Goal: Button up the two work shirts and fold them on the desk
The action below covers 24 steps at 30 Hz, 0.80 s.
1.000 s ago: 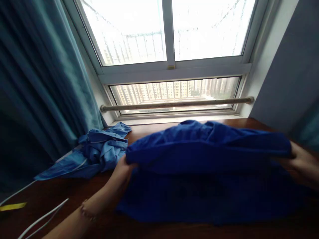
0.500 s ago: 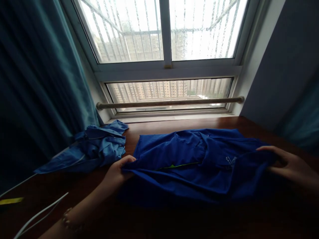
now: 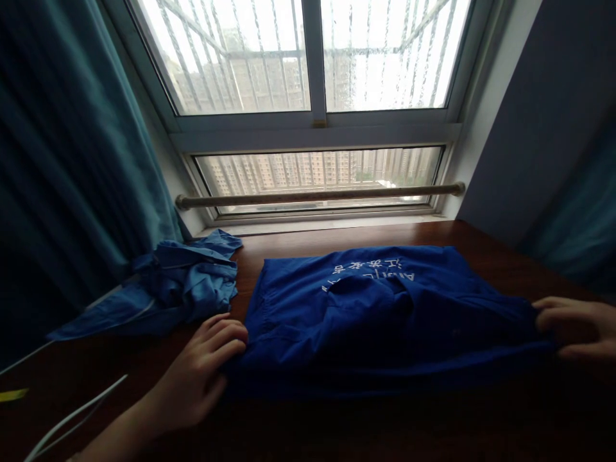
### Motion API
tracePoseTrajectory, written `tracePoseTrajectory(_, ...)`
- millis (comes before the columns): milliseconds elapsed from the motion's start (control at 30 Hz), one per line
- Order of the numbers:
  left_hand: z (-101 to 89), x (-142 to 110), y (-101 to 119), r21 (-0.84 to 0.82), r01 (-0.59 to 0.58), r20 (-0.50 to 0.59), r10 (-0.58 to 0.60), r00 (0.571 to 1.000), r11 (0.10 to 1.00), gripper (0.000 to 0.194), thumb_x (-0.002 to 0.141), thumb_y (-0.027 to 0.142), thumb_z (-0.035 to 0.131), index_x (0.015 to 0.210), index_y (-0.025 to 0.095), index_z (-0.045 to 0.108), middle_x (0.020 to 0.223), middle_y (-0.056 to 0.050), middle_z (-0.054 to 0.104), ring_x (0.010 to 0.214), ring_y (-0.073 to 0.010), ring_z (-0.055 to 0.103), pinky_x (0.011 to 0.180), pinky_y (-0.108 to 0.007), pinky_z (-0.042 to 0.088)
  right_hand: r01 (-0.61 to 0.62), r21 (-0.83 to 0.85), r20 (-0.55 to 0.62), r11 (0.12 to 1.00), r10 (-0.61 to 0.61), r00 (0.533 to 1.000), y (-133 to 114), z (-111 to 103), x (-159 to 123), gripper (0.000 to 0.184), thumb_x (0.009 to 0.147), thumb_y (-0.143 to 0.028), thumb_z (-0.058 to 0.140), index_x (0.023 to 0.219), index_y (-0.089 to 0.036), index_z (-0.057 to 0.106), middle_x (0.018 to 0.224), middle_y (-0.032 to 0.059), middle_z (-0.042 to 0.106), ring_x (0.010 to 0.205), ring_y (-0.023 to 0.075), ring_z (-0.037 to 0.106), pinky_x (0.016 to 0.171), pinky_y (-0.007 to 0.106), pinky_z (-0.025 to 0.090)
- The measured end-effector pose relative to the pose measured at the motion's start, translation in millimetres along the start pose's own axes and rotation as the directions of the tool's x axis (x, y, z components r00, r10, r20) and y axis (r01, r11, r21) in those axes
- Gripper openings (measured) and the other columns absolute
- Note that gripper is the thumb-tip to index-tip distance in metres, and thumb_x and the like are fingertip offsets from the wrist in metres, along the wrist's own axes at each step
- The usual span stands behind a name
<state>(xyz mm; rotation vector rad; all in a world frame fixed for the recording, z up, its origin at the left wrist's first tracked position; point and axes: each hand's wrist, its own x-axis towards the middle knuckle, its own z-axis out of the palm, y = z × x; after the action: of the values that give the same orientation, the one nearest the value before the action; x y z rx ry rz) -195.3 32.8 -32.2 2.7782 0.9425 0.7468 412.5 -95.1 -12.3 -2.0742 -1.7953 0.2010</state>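
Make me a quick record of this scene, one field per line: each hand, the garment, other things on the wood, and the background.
Left hand: fingers at the left edge of the dark blue garment; grip unclear
Right hand: pinching the garment's right edge
Garment: spread out, raised folds mid-body, white lettering partly covered
Surface: brown wood
Left side: crumpled lighter blue cloth, white cord, yellow strip
Background: window with horizontal bar, teal curtain
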Motion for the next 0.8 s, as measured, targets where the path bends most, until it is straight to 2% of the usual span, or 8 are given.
tracePoseTrajectory(67,-1.8,14,16,-0.083,0.037,-0.046,-0.041,0.998,0.996,0.025,0.064,0.016,0.043,0.083,0.021,0.058,0.094,-0.008,0.059,0.094,-0.0251,0.050,0.091,-0.042,0.035,0.063,0.061,0.130,0.996,-0.070,0.989,-31,-15,8,0.033,0.049,-0.053,0.071,0.076,-0.033,0.068,0.106,0.0088,0.058,0.100,0.0270,0.054,0.085,0.034,0.044)
tracePoseTrajectory(167,3.6,50,46,-0.186,0.136,-0.027,-0.143,0.989,0.973,0.017,0.073,0.018,0.040,0.081,0.020,0.055,0.091,-0.007,0.059,0.087,-0.0210,0.053,0.079,-0.032,0.042,0.096,0.226,0.054,0.969,-0.110,0.992,-110,-14,25,0.035,0.071,-0.053,0.056,0.092,-0.026,0.064,0.106,0.0067,0.059,0.098,0.0255,0.054,0.087,0.035,0.042)
tracePoseTrajectory(333,24.2,123,83,-0.243,0.216,0.341,-0.125,0.932,0.946,0.027,0.082,0.040,0.042,0.077,0.019,0.059,0.070,-0.002,0.060,0.064,-0.0156,0.055,0.058,-0.024,0.041,0.233,0.337,0.163,0.912,-0.301,0.940,-217,49,62,0.043,0.075,-0.049,0.055,0.105,-0.017,0.054,0.085,0.0045,0.063,0.078,0.0203,0.058,0.071,0.031,0.045)
tracePoseTrajectory(367,29.4,133,84,-0.264,0.231,0.506,-0.070,0.860,0.936,0.031,0.080,0.044,0.043,0.073,0.019,0.059,0.065,-0.002,0.060,0.058,-0.0150,0.054,0.053,-0.024,0.040,0.243,0.320,0.203,0.916,-0.317,0.927,-227,62,67,0.044,0.073,-0.046,0.057,0.105,-0.016,0.053,0.080,0.0036,0.062,0.073,0.0190,0.057,0.067,0.029,0.044)
tracePoseTrajectory(467,47.8,145,78,-0.364,0.394,0.866,0.151,0.477,0.844,0.037,0.077,0.049,0.048,0.061,0.018,0.058,0.055,-0.002,0.058,0.047,-0.0140,0.053,0.047,-0.023,0.041,0.297,0.330,0.226,0.896,-0.380,0.897,-244,86,66,0.033,0.070,-0.026,0.060,0.099,-0.016,0.052,0.068,-0.0012,0.056,0.061,0.0136,0.052,0.055,0.023,0.040)
tracePoseTrajectory(533,61.3,140,70,-0.441,0.537,0.888,0.261,0.379,0.719,0.039,0.077,0.051,0.048,0.062,0.017,0.059,0.055,-0.003,0.058,0.046,-0.0135,0.053,0.046,-0.024,0.042,0.384,0.327,0.208,0.864,-0.462,0.862,-249,91,54,0.022,0.067,-0.017,0.055,0.089,-0.018,0.052,0.067,-0.0022,0.052,0.060,0.0121,0.049,0.053,0.022,0.037)
tracePoseTrajectory(667,81.6,121,58,-0.587,0.693,0.808,0.254,0.531,0.420,0.052,0.078,0.060,0.039,0.074,0.013,0.061,0.058,-0.006,0.060,0.045,-0.0123,0.054,0.046,-0.024,0.043,0.530,0.111,0.228,0.840,-0.541,0.810,-257,95,25,0.015,0.062,-0.013,0.054,0.077,-0.018,0.051,0.088,0.0062,0.053,0.079,0.0194,0.050,0.064,0.027,0.039)
tracePoseTrajectory(800,88.7,112,65,-0.637,0.765,0.770,0.106,0.629,0.092,0.054,0.071,0.064,0.048,0.078,0.011,0.058,0.067,-0.007,0.061,0.056,-0.0142,0.058,0.050,-0.024,0.045,0.579,-0.070,0.316,0.812,-0.533,0.785,-267,105,6,0.020,0.067,-0.007,0.047,0.084,-0.015,0.053,0.079,0.0076,0.054,0.062,0.0169,0.051,0.048,0.027,0.031)
